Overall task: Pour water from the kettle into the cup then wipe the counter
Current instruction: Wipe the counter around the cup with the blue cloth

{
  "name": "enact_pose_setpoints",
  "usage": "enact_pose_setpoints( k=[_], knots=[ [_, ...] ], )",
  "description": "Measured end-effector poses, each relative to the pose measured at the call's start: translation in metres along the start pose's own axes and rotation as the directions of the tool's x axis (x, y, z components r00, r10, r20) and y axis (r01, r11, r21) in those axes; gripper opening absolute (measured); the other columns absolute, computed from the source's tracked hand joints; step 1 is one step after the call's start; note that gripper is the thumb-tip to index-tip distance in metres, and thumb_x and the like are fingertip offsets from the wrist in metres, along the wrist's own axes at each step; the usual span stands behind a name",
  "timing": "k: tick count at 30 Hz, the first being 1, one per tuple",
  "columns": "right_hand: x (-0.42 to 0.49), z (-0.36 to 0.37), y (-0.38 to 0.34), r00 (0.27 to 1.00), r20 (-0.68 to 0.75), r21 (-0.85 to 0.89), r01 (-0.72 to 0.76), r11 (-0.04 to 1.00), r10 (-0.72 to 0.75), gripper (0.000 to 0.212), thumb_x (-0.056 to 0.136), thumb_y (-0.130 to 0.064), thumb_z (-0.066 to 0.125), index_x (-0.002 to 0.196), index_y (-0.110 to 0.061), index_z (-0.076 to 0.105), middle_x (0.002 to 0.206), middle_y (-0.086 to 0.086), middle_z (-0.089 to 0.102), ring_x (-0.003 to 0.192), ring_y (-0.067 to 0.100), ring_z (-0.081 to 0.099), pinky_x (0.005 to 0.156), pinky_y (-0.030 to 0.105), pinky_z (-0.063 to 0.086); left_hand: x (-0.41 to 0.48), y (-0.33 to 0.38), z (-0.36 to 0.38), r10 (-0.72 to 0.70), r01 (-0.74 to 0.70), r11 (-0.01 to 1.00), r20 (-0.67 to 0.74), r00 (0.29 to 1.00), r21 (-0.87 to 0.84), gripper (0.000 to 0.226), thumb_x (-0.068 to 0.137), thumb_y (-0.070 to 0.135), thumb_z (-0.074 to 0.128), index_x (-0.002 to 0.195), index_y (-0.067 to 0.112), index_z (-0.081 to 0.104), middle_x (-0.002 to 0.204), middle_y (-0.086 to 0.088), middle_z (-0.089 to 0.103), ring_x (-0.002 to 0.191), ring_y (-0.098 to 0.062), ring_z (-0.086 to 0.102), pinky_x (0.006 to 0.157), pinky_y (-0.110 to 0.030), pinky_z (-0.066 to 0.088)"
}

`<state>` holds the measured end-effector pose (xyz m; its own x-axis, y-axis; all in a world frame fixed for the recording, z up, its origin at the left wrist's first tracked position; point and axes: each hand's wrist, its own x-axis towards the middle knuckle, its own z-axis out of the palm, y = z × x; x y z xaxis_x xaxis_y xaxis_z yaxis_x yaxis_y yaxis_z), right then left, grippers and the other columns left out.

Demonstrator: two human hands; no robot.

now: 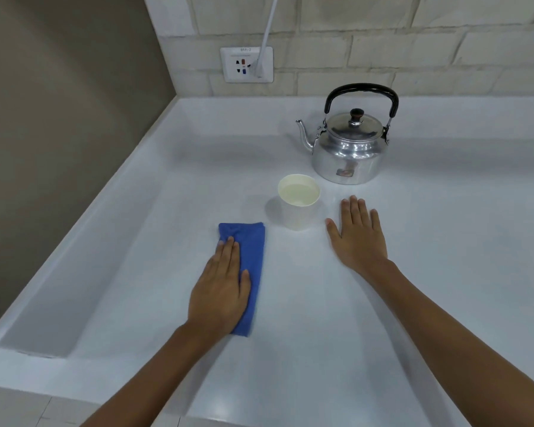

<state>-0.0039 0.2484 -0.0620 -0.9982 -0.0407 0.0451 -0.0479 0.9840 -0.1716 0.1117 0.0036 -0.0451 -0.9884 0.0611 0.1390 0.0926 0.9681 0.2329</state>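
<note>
My left grip [221, 291] lies flat on the blue cloth [249, 266]; my right grip [356, 232] lies flat and empty on the white surface [321, 318] by the brick wall [413, 41].

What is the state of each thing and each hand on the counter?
kettle: upright, lid on, nobody holding it
cup: upright, holds water
blue cloth: folded, flat under the left hand
left hand: flat, pressing the cloth
right hand: open, flat on the counter
wall socket: one plug in

Both bare forearms reach forward. The left hand [221, 289] lies flat, palm down, fingers together. The right hand [357, 234] lies flat, fingers slightly spread.
</note>
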Motion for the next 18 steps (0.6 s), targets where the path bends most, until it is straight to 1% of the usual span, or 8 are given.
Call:
enact_pose_setpoints(
  k=[3,5,7,9,12,14,16,18],
  knots=[
    [0.000,0.001,-0.002,1.000,0.009,-0.004,-0.015,1.000,0.015,0.065,0.094,-0.047,0.012,0.144,-0.006,0.001,0.157,0.012,0.002,0.144,0.023,-0.003,0.118,0.043,0.000,0.001,0.032,0.008,-0.052,0.052,0.999,-0.008,0.999,0.004,0.054,0.097,0.020,0.026,0.141,-0.004,0.008,0.153,-0.020,0.010,0.142,-0.032,0.009,0.116,-0.036,0.002],
    [0.001,0.001,-0.002,1.000,-0.001,-0.005,-0.017,1.000,0.017,0.065,0.095,-0.046,0.013,0.144,-0.005,0.002,0.157,0.012,0.003,0.144,0.024,-0.002,0.118,0.044,0.001,0.000,0.061,0.016,-0.039,0.038,0.999,0.024,0.999,0.029,0.055,0.097,0.023,0.020,0.141,-0.004,0.001,0.154,-0.019,0.004,0.143,-0.031,0.003,0.117,-0.036,0.002],
    [0.001,-0.001,-0.001,1.000,0.018,0.008,-0.017,1.000,0.017,0.065,0.095,-0.046,0.015,0.144,-0.005,0.001,0.157,0.012,0.002,0.144,0.024,-0.002,0.118,0.043,0.000,-0.001,0.085,0.024,-0.011,0.010,1.000,0.029,1.000,0.027,0.055,0.097,0.025,0.019,0.142,-0.003,0.000,0.154,-0.018,0.005,0.143,-0.029,0.004,0.117,-0.035,0.004],
    [-0.001,-0.006,0.000,0.999,0.052,0.056,-0.018,0.998,0.015,0.063,0.096,-0.044,0.017,0.144,-0.006,0.001,0.157,0.012,0.001,0.144,0.023,-0.003,0.118,0.041,-0.001,-0.001,0.097,0.024,0.023,-0.023,1.000,0.080,0.996,-0.002,0.056,0.098,0.028,0.016,0.142,0.002,-0.006,0.155,-0.014,-0.002,0.143,-0.025,-0.001,0.116,-0.030,-0.001],
    [-0.013,-0.024,-0.002,1.000,0.000,0.206,-0.007,0.979,0.007,0.056,0.098,-0.034,0.025,0.144,-0.006,0.009,0.156,0.012,0.008,0.144,0.024,0.001,0.119,0.039,0.002,0.003,0.079,0.010,0.068,-0.046,0.984,0.123,0.990,-0.174,0.054,0.098,0.031,0.018,0.144,0.013,-0.003,0.157,-0.003,-0.002,0.143,-0.015,-0.003,0.113,-0.022,-0.002],
    [-0.032,-0.038,-0.012,0.993,-0.115,0.295,0.038,0.955,-0.004,0.051,0.098,-0.026,0.030,0.143,-0.006,0.018,0.155,0.012,0.016,0.144,0.024,0.006,0.117,0.038,0.004,0.008,0.054,-0.004,0.058,-0.039,0.955,0.055,0.997,-0.294,0.051,0.098,0.033,0.022,0.145,0.021,0.005,0.157,0.002,0.004,0.143,-0.012,0.002,0.110,-0.021,0.000],
    [-0.061,-0.047,-0.034,0.983,-0.179,0.370,0.103,0.923,-0.038,0.048,0.097,-0.021,0.034,0.142,-0.007,0.023,0.153,0.011,0.022,0.143,0.023,0.011,0.116,0.035,0.006,0.019,0.027,-0.014,-0.004,-0.003,0.953,-0.023,1.000,-0.303,0.051,0.097,0.032,0.025,0.145,0.022,0.010,0.156,0.000,0.008,0.143,-0.014,0.006,0.111,-0.024,0.002],
    [-0.091,-0.047,-0.063,0.979,-0.149,0.384,0.187,0.904,-0.139,0.049,0.097,-0.022,0.033,0.142,-0.009,0.022,0.154,0.009,0.021,0.143,0.023,0.011,0.116,0.033,0.004,0.035,0.005,-0.016,-0.080,0.075,0.969,-0.011,0.997,-0.235,0.052,0.097,0.031,0.025,0.145,0.018,0.009,0.156,-0.005,0.007,0.143,-0.018,0.005,0.114,-0.029,0.003]
  ],
)
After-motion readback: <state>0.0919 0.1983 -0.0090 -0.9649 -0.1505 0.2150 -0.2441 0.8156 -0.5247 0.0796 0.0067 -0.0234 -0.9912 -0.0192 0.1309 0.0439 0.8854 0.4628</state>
